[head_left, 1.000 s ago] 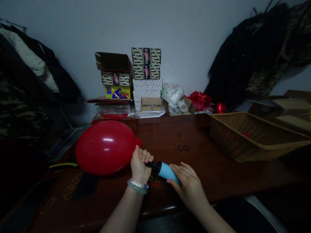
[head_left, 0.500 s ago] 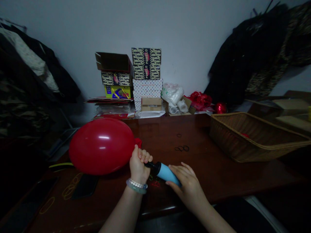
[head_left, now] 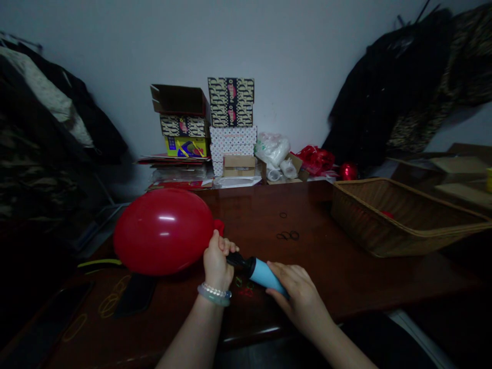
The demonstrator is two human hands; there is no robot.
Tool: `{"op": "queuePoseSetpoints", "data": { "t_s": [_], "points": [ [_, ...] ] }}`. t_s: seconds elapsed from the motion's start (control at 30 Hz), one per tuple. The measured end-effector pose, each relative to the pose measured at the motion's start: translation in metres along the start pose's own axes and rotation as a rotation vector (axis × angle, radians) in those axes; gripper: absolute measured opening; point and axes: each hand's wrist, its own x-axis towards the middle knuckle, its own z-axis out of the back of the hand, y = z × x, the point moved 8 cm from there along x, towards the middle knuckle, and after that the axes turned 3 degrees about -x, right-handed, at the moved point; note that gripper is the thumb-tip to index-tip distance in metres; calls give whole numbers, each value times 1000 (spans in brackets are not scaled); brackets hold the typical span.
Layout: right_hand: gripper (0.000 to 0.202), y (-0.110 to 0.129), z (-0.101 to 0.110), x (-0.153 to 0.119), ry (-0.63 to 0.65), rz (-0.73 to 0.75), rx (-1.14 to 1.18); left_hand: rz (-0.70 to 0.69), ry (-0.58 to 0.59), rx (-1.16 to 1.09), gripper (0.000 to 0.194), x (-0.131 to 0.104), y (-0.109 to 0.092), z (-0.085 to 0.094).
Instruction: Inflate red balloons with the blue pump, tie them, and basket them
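A large red balloon [head_left: 163, 231] lies on its side at the left, its neck end by my left hand [head_left: 219, 260]. The fingers of my left hand are closed round the balloon's neck at the black nozzle of a blue hand pump [head_left: 265, 274]. My right hand [head_left: 298, 292] is wrapped round the pump's blue barrel. Beads and a pale bangle circle my left wrist. The nozzle's tip is hidden in my left fist.
A wicker basket [head_left: 384, 241] with something red inside stands at the right. Black rubber bands [head_left: 288, 235], yellow bands [head_left: 109, 304] and a dark phone [head_left: 135, 295] lie on the brown table [head_left: 246, 205]. Stacked boxes [head_left: 232, 102] stand behind.
The balloon looks slightly smaller, its far end a little further right. My left hand has moved slightly left, drawing a little away from the pump's barrel.
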Motion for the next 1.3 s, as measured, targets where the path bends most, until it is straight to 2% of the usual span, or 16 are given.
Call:
{"op": "queuePoseSetpoints", "data": {
  "t_s": [0.07, 0.2, 0.33, 0.5, 0.7, 0.83, 0.97, 1.1, 1.3],
  "points": [
    [44, -11, 5, -5, -5, -26, -32, -49, -24, 30, 49, 7, -16, 6],
    [43, -42, 16, -20, 1, -64, -98, -20, 11, -3, 52, 17, -43, 9],
    [43, -66, 25, -32, -18, -87, -142, -1, 11, -52, 52, 17, -51, 9],
    [44, -85, 30, -38, -22, -131, -226, 101, 24, -97, 52, 8, -27, 3],
    [43, -110, 42, -41, -52, -206, -355, 228, 83, -37, 53, -7, 7, -10],
    [41, -131, 56, -43, -102, -289, -442, 236, 131, 28, 55, -14, 17, -16],
    [42, -153, 61, -36, -94, -342, -498, 215, 160, 98, 55, -18, 24, -20],
    [40, -172, 56, -24, -80, -358, -518, 192, 198, 172, 56, -22, 31, -24],
    [37, -186, 28, -18, -4, -360, -499, 202, 249, 227, 56, -27, 41, -27]
  ]
}}
